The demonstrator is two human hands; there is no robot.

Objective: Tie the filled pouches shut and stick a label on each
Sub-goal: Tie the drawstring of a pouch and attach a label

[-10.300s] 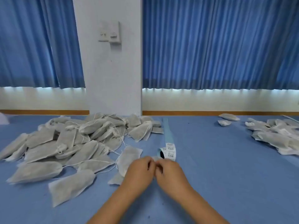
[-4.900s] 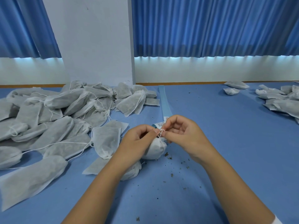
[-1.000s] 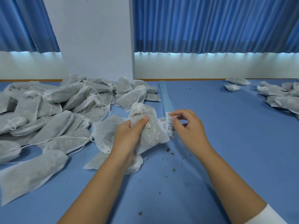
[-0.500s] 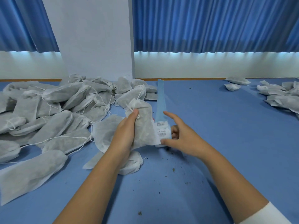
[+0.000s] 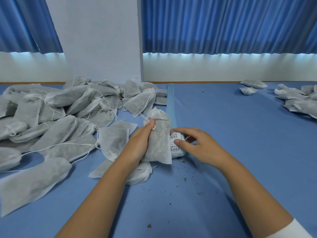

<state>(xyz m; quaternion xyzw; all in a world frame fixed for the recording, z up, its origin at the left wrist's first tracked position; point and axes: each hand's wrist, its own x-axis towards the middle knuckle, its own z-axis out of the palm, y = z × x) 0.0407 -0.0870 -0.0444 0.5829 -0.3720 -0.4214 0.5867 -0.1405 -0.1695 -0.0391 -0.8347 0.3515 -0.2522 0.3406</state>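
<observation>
My left hand (image 5: 139, 143) grips a filled white pouch (image 5: 158, 140) upright, with its tied neck and string at my thumb. Right beside it, my right hand (image 5: 197, 146) holds the roll of barcode labels (image 5: 177, 146) between thumb and fingers, low over the blue table. The roll's blue backing strip (image 5: 171, 102) trails away toward the wall. Part of the roll is hidden behind the pouch.
A big heap of white pouches (image 5: 60, 114) with loose strings covers the left of the blue table (image 5: 240, 134). Two more pouches (image 5: 137, 172) lie under my left wrist. A smaller pile of pouches (image 5: 298, 102) sits far right. Dark crumbs (image 5: 187, 179) dot the table.
My right hand has lowered the label roll toward the table, and the backing strip now lies flat. The pouch in my left hand has shifted slightly to the right, against the roll.
</observation>
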